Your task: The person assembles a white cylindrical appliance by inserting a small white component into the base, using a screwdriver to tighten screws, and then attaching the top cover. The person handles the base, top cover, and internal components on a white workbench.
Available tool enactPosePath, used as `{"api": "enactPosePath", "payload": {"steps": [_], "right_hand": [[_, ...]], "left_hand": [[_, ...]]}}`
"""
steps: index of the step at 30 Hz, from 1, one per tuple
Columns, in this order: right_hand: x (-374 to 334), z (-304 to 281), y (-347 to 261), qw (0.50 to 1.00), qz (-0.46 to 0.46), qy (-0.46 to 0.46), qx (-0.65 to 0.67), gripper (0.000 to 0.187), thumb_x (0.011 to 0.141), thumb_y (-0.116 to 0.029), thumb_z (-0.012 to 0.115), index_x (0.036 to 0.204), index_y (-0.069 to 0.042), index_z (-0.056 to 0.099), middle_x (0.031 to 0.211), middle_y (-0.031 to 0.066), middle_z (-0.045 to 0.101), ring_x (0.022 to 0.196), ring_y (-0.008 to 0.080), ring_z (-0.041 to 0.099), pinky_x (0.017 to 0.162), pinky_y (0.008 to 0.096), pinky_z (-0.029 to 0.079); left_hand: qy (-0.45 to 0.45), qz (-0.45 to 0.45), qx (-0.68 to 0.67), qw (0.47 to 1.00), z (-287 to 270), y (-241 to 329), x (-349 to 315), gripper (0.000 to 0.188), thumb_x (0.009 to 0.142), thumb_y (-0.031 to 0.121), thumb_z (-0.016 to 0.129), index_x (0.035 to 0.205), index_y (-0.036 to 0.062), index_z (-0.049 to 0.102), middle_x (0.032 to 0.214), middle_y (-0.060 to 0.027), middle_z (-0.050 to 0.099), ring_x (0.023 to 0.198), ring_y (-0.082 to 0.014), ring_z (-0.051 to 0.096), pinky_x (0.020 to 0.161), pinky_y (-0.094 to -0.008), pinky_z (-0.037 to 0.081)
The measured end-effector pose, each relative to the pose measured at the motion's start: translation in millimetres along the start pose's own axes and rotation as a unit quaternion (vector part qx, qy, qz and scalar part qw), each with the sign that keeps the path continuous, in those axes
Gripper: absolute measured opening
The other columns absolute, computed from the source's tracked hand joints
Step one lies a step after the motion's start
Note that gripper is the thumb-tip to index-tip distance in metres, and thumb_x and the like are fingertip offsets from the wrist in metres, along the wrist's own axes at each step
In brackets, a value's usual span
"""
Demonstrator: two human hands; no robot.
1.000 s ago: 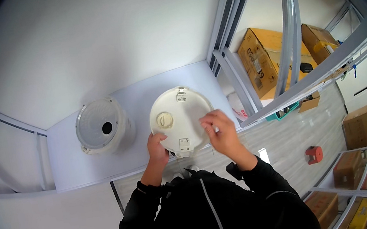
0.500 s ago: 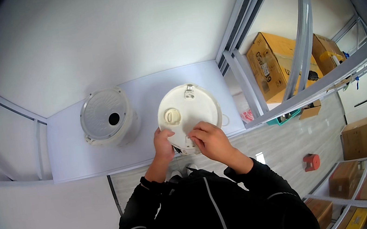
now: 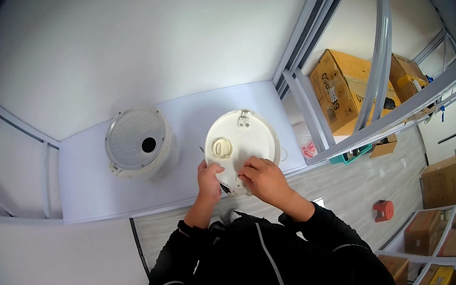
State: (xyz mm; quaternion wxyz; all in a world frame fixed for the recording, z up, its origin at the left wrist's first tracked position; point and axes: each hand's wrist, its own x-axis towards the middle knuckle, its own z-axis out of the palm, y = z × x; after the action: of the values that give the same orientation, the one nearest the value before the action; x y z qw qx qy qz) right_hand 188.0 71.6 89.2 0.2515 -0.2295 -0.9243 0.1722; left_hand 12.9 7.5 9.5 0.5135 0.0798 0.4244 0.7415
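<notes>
Before me, near the bench's front edge, is a round white lid-like piece (image 3: 256, 135). A raised cream cap (image 3: 221, 148) sits on its left part, and a metal fitting (image 3: 243, 119) is at its far rim. My left hand (image 3: 208, 182) holds the near-left rim, its thumb on top. My right hand (image 3: 265, 179) rests over the near part, fingers bent and pinched together at a small fitting (image 3: 238, 180); what they pinch is hidden. A pale loop (image 3: 284, 154) shows at the right rim.
A white round tub (image 3: 158, 167) with a translucent top and a dark round hole stands on the left of the pale bench (image 3: 91, 185). Grey metal framing (image 3: 310, 113) rises at the right, with cardboard boxes (image 3: 343, 91) behind it. A red stool (image 3: 384, 211) stands on the floor.
The whole view has shifted slightly. Both hands keep nearly the same places on the white piece, the right fingers still bent over its near part.
</notes>
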Motion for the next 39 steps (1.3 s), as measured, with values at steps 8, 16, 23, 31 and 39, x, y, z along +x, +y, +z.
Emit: {"api": "enactPosePath", "payload": {"steps": [8,16,23,31,39], "right_hand": [[-2,3,-8,0.999,-0.001,-0.027,-0.025,0.009,0.085,-0.008,0.079,0.091,-0.005,0.073,0.095,0.0086,0.063,0.082,0.0326,0.069,0.075,0.0438,0.058],[-1,8,-9,0.999,-0.031,-0.023,-0.022,0.01,0.084,-0.007,0.079,0.091,-0.004,0.072,0.095,0.009,0.062,0.08,0.033,0.068,0.075,0.0446,0.058],[-2,11,-10,1.0,-0.016,-0.017,0.006,0.01,0.082,-0.008,0.082,0.09,-0.006,0.076,0.093,0.0066,0.065,0.082,0.0318,0.069,0.077,0.0435,0.058],[-1,14,-13,1.0,-0.018,-0.01,0.021,0.01,0.082,-0.011,0.084,0.091,-0.009,0.078,0.093,0.0056,0.066,0.085,0.0298,0.07,0.077,0.0419,0.058],[-1,15,-15,0.999,-0.038,0.011,0.028,0.013,0.081,-0.01,0.085,0.092,-0.01,0.08,0.092,0.0049,0.065,0.083,0.0289,0.068,0.076,0.0413,0.057]], "left_hand": [[-0.002,-0.008,0.031,0.999,-11,-1,0,0.049,0.078,0.004,0.06,0.126,-0.0052,0.063,0.115,-0.0155,0.073,0.105,-0.0287,0.072,0.098,-0.0397,0.056],[0.006,0.001,-0.003,1.0,-6,5,-11,0.039,0.08,0.003,0.057,0.117,-0.0048,0.069,0.106,-0.0098,0.074,0.094,-0.0213,0.07,0.089,-0.0346,0.055],[0.005,0.002,-0.016,1.0,-11,5,-13,0.04,0.081,0.003,0.058,0.118,-0.0054,0.068,0.107,-0.0111,0.074,0.095,-0.0222,0.071,0.089,-0.0354,0.056],[0.007,0.006,-0.027,1.0,-18,6,-16,0.04,0.081,0.003,0.059,0.119,-0.006,0.068,0.109,-0.0122,0.075,0.095,-0.0235,0.072,0.09,-0.0359,0.056],[-0.01,0.003,-0.021,1.0,-25,6,-14,0.052,0.079,0.009,0.057,0.129,-0.0064,0.062,0.119,-0.0166,0.072,0.107,-0.0294,0.072,0.1,-0.0407,0.056]]}}
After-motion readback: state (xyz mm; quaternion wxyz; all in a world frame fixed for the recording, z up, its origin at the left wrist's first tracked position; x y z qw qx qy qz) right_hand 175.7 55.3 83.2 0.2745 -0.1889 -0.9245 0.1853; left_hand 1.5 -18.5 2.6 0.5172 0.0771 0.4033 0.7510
